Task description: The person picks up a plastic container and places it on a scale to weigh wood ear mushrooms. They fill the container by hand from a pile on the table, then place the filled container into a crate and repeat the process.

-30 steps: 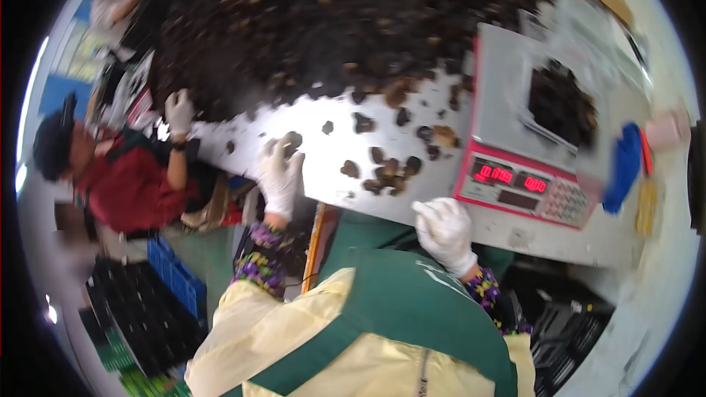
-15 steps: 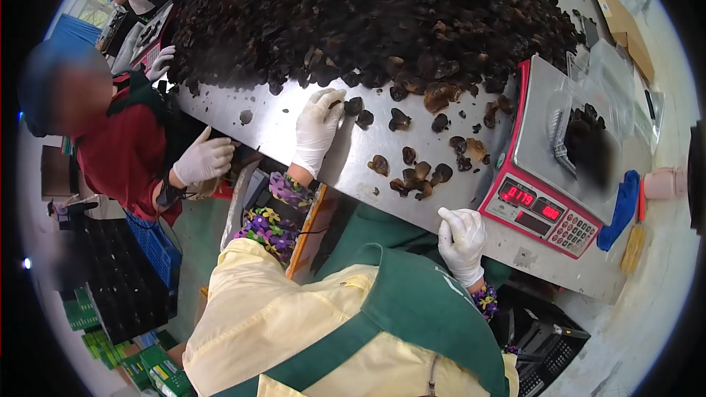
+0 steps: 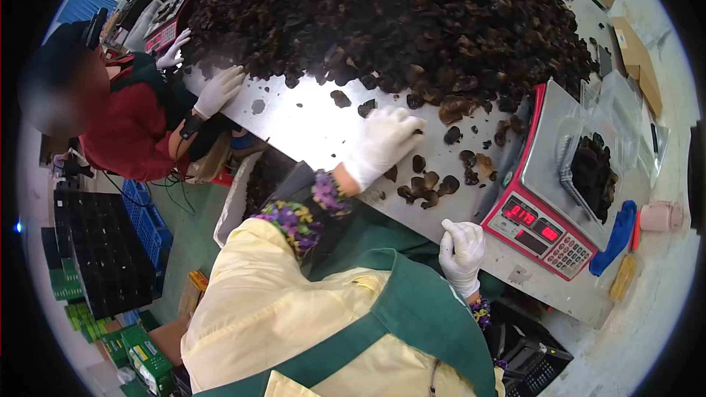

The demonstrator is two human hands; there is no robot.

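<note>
My left hand (image 3: 386,143), in a white glove, is over the metal table (image 3: 294,117), its fingers curled and drawn together. A bit of a dark fungus piece shows at its fingertips. Around it lie loose dark pieces, with a small cluster (image 3: 423,190) just to its right. My right hand (image 3: 462,250), also gloved, is curled closed at the table's front edge, left of the red scale (image 3: 544,231), and nothing shows in it. On the scale sits a clear plastic tray with dark pieces (image 3: 594,173).
A large dark heap (image 3: 382,22) covers the back of the table. At the left, a co-worker in red (image 3: 132,132) has a gloved hand (image 3: 219,92) at the table edge. A blue cloth (image 3: 614,239) and a brush (image 3: 623,278) lie right of the scale.
My left hand has moved right across the table. My right hand has hardly moved. The co-worker's nearer hand has risen to the table edge. The whole view has shifted a little.
</note>
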